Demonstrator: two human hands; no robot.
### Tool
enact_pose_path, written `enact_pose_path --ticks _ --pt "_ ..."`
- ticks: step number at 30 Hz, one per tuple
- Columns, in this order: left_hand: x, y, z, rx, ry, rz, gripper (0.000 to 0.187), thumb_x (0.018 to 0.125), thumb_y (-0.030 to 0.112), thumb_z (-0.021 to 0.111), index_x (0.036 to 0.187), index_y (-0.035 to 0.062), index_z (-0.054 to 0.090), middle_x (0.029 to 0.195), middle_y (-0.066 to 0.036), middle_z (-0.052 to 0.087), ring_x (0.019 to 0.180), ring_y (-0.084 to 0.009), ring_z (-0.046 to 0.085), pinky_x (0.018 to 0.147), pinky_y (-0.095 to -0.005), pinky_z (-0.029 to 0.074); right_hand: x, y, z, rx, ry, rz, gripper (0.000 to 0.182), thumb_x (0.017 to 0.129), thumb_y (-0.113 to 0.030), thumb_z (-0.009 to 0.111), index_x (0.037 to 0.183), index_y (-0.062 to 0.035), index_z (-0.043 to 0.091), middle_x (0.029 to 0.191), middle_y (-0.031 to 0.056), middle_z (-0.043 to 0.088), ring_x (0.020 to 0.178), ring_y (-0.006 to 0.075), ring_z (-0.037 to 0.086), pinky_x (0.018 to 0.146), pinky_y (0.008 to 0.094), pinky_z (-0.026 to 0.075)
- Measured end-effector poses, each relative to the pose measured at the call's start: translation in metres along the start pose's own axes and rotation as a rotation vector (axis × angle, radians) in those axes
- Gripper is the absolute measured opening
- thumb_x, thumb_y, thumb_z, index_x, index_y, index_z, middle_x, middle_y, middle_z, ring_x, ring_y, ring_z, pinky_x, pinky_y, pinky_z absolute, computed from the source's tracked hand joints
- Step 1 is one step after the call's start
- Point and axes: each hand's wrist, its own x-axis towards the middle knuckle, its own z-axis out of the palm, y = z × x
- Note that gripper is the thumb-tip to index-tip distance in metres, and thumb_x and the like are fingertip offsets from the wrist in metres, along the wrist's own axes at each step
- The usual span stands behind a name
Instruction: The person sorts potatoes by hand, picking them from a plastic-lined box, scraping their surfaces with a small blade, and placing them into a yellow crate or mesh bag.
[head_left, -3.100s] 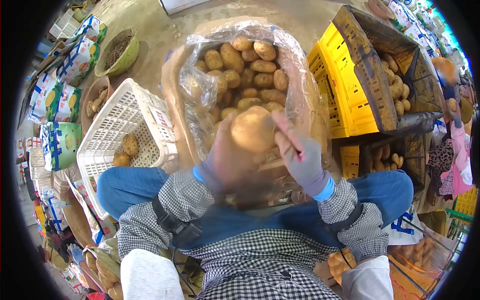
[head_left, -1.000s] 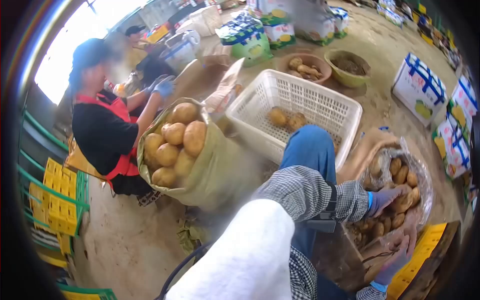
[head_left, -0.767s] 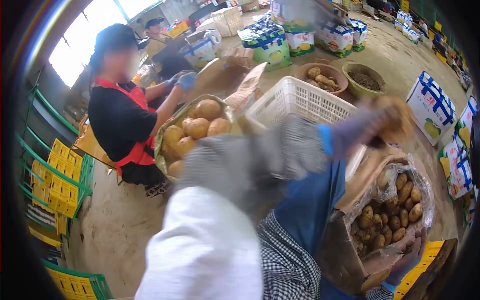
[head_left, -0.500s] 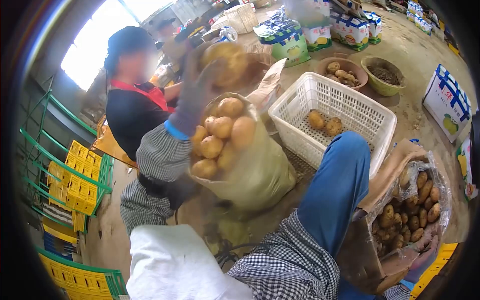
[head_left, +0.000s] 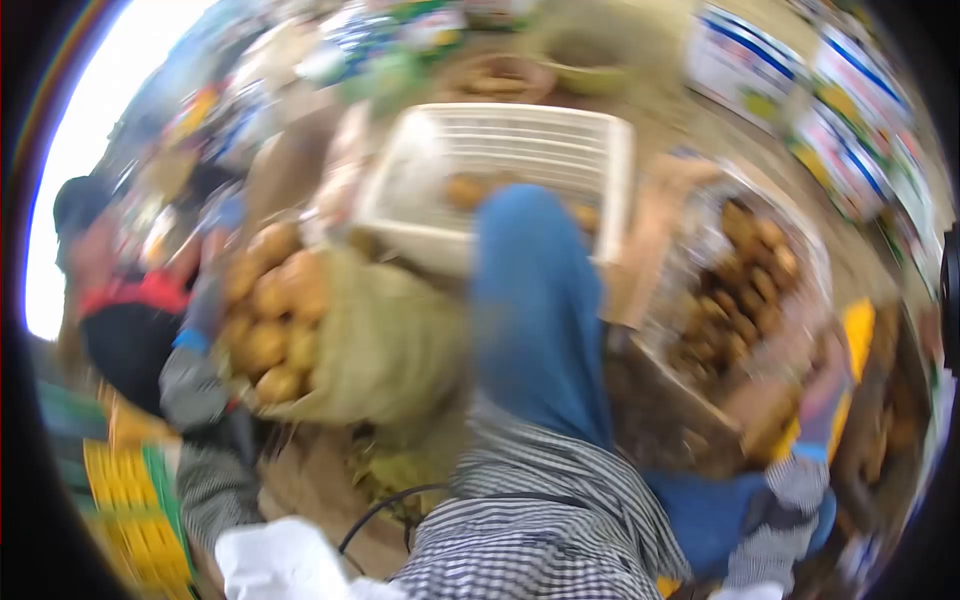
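Observation:
My left hand [head_left: 208, 275], in a grey glove with a blue cuff, is at the left side of an open pale green sack [head_left: 385, 335]. Large potatoes [head_left: 268, 305] fill the sack's mouth. Motion smears the fingers, and I cannot make out anything held. On the other side, my right hand [head_left: 825, 385], also gloved, is by the right edge of a plastic-lined cardboard box [head_left: 765, 410]. Smaller potatoes [head_left: 745, 290] lie in that box. The right fingers are blurred too.
A white plastic crate [head_left: 520, 120] with a few potatoes stands beyond my knee. Behind it are a brown basin [head_left: 495, 80] and a greenish basin [head_left: 590, 75]. Printed cartons [head_left: 745, 65] stand at the right. A co-worker [head_left: 125, 320] is at the left, near yellow crates [head_left: 130, 500].
My view has swung right. My left hand, raised with a large potato before, is now lower beside the sack. My right hand has come into view by the cardboard box.

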Motion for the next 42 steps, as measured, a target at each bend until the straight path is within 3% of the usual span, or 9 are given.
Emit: enact_pose_path --ticks 3,10,17,20,24,28,32,37,42 --pt "0.053 -0.009 0.043 0.197 -0.029 -0.032 0.051 0.091 0.018 0.058 0.137 0.0006 0.043 0.131 -0.017 0.053 0.123 -0.0243 0.051 0.103 -0.0318 0.04 -0.013 -0.01 -0.004 -0.003 0.057 -0.091 0.032 0.098 -0.018 0.048 0.118 0.0017 0.063 0.089 -0.0046 0.059 0.069 0.0021 0.042 0.061 0.0187 0.036" --pt "0.066 0.015 -0.002 0.297 0.144 -0.072 0.05 0.089 0.013 0.06 0.135 0.0005 0.045 0.132 -0.016 0.053 0.124 -0.0237 0.051 0.104 -0.0329 0.039 -0.015 0.004 -0.023 0.187 0.084 -0.093 0.03 0.097 -0.015 0.05 0.119 0.0003 0.064 0.094 -0.0048 0.061 0.076 0.0015 0.045 0.068 0.0167 0.037" --pt "0.041 0.243 0.008 -0.06 0.331 0.494 0.051 0.086 0.009 0.062 0.134 0.0005 0.048 0.133 -0.014 0.054 0.124 -0.0231 0.05 0.106 -0.034 0.038 -0.029 -0.025 -0.042 0.172 0.003 -0.067 0.028 0.096 -0.013 0.051 0.118 -0.0017 0.065 0.106 0.0011 0.065 0.098 0.0062 0.056 0.088 0.0208 0.043" --pt "0.019 0.381 0.085 -0.228 -0.03 0.785 0.051 0.085 0.007 0.063 0.133 0.0004 0.049 0.133 -0.014 0.054 0.124 -0.0229 0.05 0.107 -0.0345 0.037 -0.025 -0.021 -0.053 -0.005 -0.005 -0.075 0.034 0.098 -0.021 0.05 0.126 -0.0041 0.06 0.098 -0.0002 0.064 0.065 0.0031 0.048 0.053 0.0183 0.039" --pt "0.009 0.524 0.256 -0.128 -0.57 1.362 0.05 0.083 0.011 0.064 0.131 0.0047 0.052 0.134 -0.014 0.054 0.126 -0.0284 0.049 0.107 -0.0393 0.035 -0.035 -0.001 -0.063 0.025 0.084 0.035 0.03 0.098 -0.016 0.049 0.122 -0.0037 0.062 0.095 0.0004 0.063 0.059 0.0041 0.046 0.053 0.0192 0.038" --pt "0.011 0.562 0.464 0.639 -0.359 1.692 0.043 0.084 0.023 0.059 0.127 0.0183 0.054 0.118 -0.014 0.055 0.108 -0.0326 0.056 0.088 -0.044 0.045 -0.055 0.027 -0.08 -0.288 0.164 -0.209 0.027 0.092 -0.005 0.053 0.116 -0.0031 0.065 0.095 0.0071 0.065 0.072 0.0149 0.059 0.065 0.0247 0.047" --pt "0.026 0.544 0.58 0.848 -0.49 1.471 0.041 0.088 0.022 0.055 0.128 0.023 0.053 0.117 -0.016 0.054 0.104 -0.0336 0.057 0.083 -0.0457 0.047 -0.066 0.03 -0.093 -0.388 0.18 -0.279 0.028 0.085 0.0 0.057 0.111 -0.0059 0.067 0.095 0.0137 0.066 0.086 0.0284 0.065 0.075 0.0308 0.052" --pt "0.022 0.584 0.526 0.762 -0.846 1.334 0.052 0.084 0.037 0.062 0.13 0.0162 0.048 0.119 -0.022 0.054 0.11 -0.0388 0.056 0.091 -0.0466 0.047 -0.065 0.046 -0.099 -0.321 0.234 -0.215 0.027 0.086 -0.001 0.058 0.111 -0.006 0.066 0.091 0.0138 0.065 0.081 0.0296 0.064 0.072 0.0311 0.051" --pt "0.023 0.574 0.493 -0.244 -1.425 0.666 0.067 0.091 0.033 0.059 0.144 0.0013 0.031 0.137 -0.011 0.049 0.12 -0.0204 0.053 0.099 -0.0328 0.046 -0.064 0.064 -0.083 -0.127 0.109 -0.005 0.03 0.09 -0.005 0.058 0.119 -0.0061 0.063 0.091 0.0083 0.065 0.074 0.0203 0.061 0.066 0.0289 0.049"
